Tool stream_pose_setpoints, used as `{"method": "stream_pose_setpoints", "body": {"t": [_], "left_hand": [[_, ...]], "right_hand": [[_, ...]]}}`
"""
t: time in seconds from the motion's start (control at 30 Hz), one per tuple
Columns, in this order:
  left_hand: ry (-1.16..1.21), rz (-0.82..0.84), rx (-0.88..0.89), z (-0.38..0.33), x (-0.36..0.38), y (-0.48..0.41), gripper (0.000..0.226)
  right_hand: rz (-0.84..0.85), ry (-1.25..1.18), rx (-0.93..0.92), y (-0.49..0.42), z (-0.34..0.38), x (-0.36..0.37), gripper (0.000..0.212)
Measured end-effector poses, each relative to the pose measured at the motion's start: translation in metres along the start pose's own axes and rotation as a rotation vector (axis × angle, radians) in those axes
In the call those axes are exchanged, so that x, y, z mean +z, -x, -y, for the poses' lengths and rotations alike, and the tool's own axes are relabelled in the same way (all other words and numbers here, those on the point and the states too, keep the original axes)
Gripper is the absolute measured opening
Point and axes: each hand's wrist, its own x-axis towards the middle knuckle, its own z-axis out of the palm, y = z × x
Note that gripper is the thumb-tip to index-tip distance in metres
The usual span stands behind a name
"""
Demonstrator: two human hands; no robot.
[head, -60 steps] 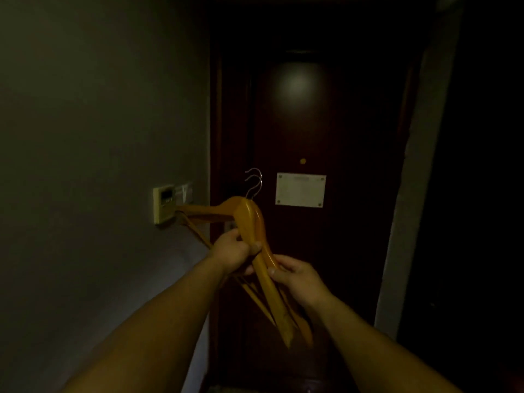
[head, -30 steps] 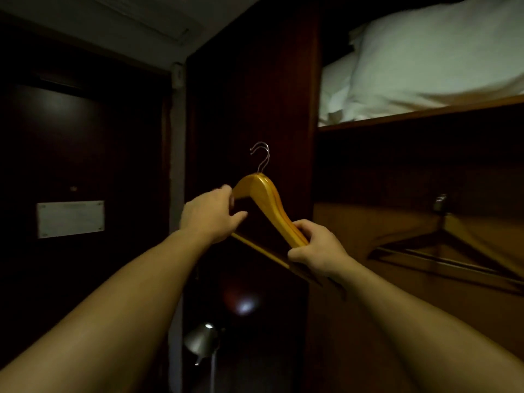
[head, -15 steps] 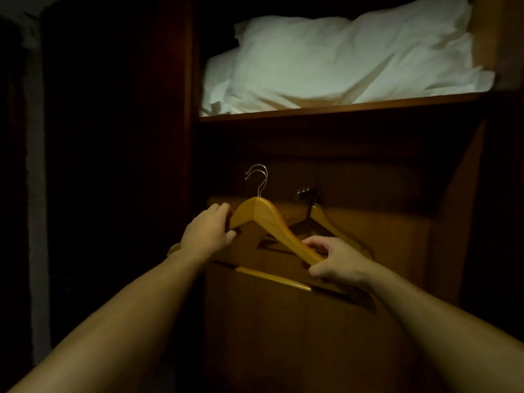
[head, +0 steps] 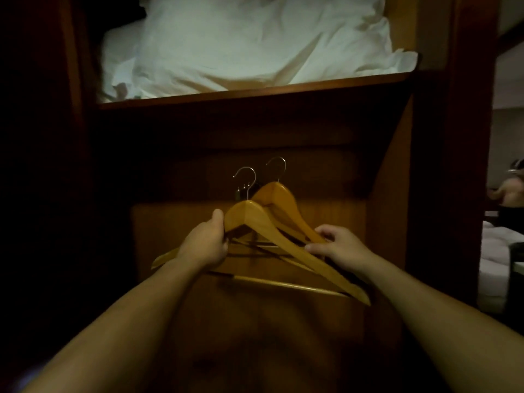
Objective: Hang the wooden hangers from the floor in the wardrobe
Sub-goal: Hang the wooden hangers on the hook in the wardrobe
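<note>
Both bare forearms reach into the wardrobe (head: 391,222). The left hand (head: 204,246) has its grip closed round the left shoulder of the nearer hanger (head: 272,232). The right hand (head: 340,248) pinches the right arm of the further hanger (head: 279,198), just behind it. Both hangers' steel hooks (head: 246,167) stand upright in the dark below the shelf (head: 255,93), which carries a white pillow (head: 241,43).

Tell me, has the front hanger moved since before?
Yes. The front hanger moved right, up to the dark hook under the shelf; earlier it sat left of that hook.
</note>
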Motion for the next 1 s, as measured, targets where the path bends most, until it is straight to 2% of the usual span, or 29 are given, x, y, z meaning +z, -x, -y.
{"method": "stream_pose_setpoints", "body": {"t": [0.13, 0.33, 0.43, 0.53, 0.73, 0.9, 1.0], "left_hand": [[0.017, 0.016, 0.004, 0.012, -0.003, -0.019, 0.024], [0.052, 0.069, 0.056, 0.019, 0.017, -0.04, 0.014], [0.109, 0.074, 0.072, 0.02, 0.03, -0.051, 0.02], [0.123, 0.064, 0.055, 0.023, 0.042, -0.062, 0.016], [0.002, 0.07, 0.024, 0.032, 0.066, -0.092, 0.013], [-0.016, 0.059, 0.006, 0.042, 0.087, -0.113, 0.021], [0.009, 0.064, -0.023, 0.046, 0.096, -0.124, 0.019]], "right_hand": [[-0.079, 0.107, 0.031, -0.021, 0.001, 0.007, 0.006], [-0.125, 0.272, 0.068, -0.055, -0.01, 0.028, 0.007], [-0.148, 0.374, 0.065, -0.076, -0.013, 0.035, 0.008], [-0.146, 0.442, 0.084, -0.101, -0.017, 0.042, 0.01], [-0.112, 0.463, 0.086, -0.156, -0.04, 0.046, 0.013], [-0.034, 0.431, 0.081, -0.194, -0.058, 0.042, 0.016], [-0.009, 0.386, 0.099, -0.212, -0.065, 0.043, 0.032]]}}
